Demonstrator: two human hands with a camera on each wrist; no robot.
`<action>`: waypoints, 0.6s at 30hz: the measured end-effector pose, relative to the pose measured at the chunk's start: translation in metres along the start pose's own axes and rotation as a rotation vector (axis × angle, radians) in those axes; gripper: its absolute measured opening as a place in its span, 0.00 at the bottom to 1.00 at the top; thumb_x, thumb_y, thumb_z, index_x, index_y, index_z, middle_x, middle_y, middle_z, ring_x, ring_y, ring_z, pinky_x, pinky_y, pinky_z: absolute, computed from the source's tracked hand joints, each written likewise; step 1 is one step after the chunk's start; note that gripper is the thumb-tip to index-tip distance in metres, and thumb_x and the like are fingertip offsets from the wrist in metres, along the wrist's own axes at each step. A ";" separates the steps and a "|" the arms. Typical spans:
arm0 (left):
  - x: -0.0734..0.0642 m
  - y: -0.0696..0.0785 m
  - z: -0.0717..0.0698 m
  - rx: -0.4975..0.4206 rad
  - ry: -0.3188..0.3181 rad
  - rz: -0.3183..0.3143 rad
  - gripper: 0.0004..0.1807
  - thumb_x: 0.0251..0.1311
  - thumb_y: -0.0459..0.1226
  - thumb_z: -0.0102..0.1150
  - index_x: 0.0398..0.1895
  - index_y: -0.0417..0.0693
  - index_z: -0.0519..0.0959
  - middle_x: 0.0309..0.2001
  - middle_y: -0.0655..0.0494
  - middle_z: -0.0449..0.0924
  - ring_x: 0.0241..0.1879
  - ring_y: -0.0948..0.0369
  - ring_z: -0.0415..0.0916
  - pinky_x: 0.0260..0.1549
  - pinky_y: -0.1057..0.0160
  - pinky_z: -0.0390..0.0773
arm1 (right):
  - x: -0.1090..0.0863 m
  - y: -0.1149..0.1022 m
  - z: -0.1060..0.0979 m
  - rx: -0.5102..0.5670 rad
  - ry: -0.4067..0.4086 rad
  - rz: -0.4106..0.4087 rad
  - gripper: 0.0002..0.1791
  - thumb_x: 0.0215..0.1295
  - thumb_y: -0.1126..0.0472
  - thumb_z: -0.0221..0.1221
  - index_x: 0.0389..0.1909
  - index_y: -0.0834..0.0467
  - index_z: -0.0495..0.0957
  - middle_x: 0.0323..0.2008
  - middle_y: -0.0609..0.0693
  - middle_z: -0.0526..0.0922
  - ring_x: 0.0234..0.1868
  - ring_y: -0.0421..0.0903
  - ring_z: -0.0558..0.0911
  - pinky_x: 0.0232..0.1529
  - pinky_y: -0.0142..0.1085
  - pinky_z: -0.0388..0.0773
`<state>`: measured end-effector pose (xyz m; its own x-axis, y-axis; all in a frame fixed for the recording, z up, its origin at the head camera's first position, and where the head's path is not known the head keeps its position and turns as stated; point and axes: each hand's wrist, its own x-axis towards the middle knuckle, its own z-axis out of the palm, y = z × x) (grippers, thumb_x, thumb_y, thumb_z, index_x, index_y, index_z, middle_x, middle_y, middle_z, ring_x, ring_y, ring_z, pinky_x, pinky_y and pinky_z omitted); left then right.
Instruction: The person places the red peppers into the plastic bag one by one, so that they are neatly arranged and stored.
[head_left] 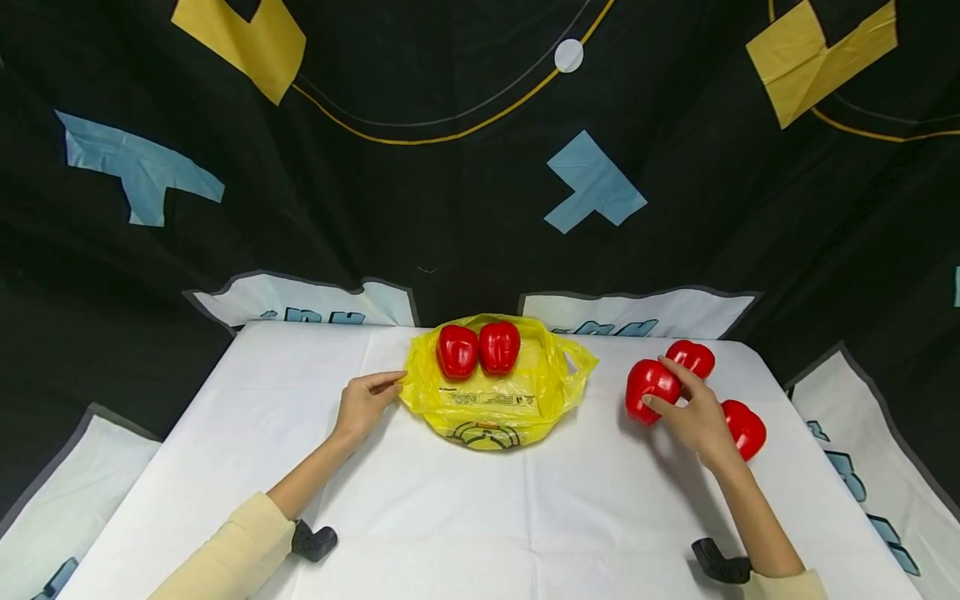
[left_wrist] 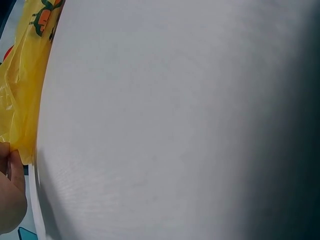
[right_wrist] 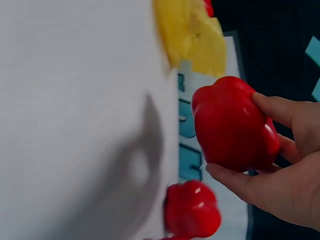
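On the table (head_left: 420, 517), two peppers (head_left: 457, 352) are placed inside the bag (head_left: 487, 417), its edge pinched by the left hand (head_left: 363, 408), a third pepper (head_left: 649, 390) is gripped by the right hand (head_left: 696, 417), and two are left outside.

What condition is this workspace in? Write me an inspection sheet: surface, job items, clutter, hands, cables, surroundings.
Surface: table with a creased white cloth.
Job items: crinkled yellow thin-plastic bag with two glossy, lobed red bell peppers in or on it, I cannot tell which; two more peppers on the cloth at right; a fifth pepper in hand.
Clutter: nothing seen.
Hands: left hand pinches the bag's left edge; right hand holds the fifth pepper above the cloth. A small black device sits at each wrist.
Cables: nothing seen.
Surroundings: black fabric backdrop with blue, gold and white shapes.
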<state>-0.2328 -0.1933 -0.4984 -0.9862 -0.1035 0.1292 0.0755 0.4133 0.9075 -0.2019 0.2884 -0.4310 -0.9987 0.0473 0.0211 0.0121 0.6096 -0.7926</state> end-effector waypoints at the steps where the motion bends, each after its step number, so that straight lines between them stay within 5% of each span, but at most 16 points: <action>1: 0.000 0.000 0.000 0.001 0.001 -0.002 0.13 0.66 0.28 0.61 0.52 0.37 0.84 0.50 0.42 0.84 0.50 0.50 0.81 0.38 0.77 0.76 | 0.002 -0.004 -0.001 0.002 0.001 -0.012 0.44 0.65 0.58 0.67 0.78 0.53 0.56 0.70 0.69 0.60 0.67 0.70 0.60 0.49 0.61 0.78; 10: -0.001 0.002 0.001 -0.009 0.000 0.017 0.13 0.65 0.27 0.62 0.51 0.36 0.84 0.49 0.41 0.84 0.49 0.50 0.81 0.38 0.77 0.76 | 0.030 -0.047 -0.001 0.053 -0.040 -0.146 0.43 0.63 0.59 0.68 0.77 0.52 0.59 0.71 0.64 0.61 0.67 0.67 0.62 0.49 0.59 0.78; 18: 0.000 0.001 0.002 -0.005 -0.001 0.011 0.13 0.65 0.27 0.62 0.51 0.36 0.84 0.49 0.42 0.84 0.48 0.50 0.81 0.38 0.77 0.77 | 0.067 -0.068 0.023 0.183 -0.183 -0.229 0.39 0.64 0.65 0.67 0.75 0.56 0.63 0.72 0.60 0.63 0.68 0.64 0.63 0.53 0.55 0.78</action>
<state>-0.2326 -0.1912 -0.4979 -0.9855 -0.0980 0.1384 0.0867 0.4101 0.9079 -0.2707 0.2318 -0.3901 -0.9671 -0.2270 0.1146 -0.2059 0.4348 -0.8767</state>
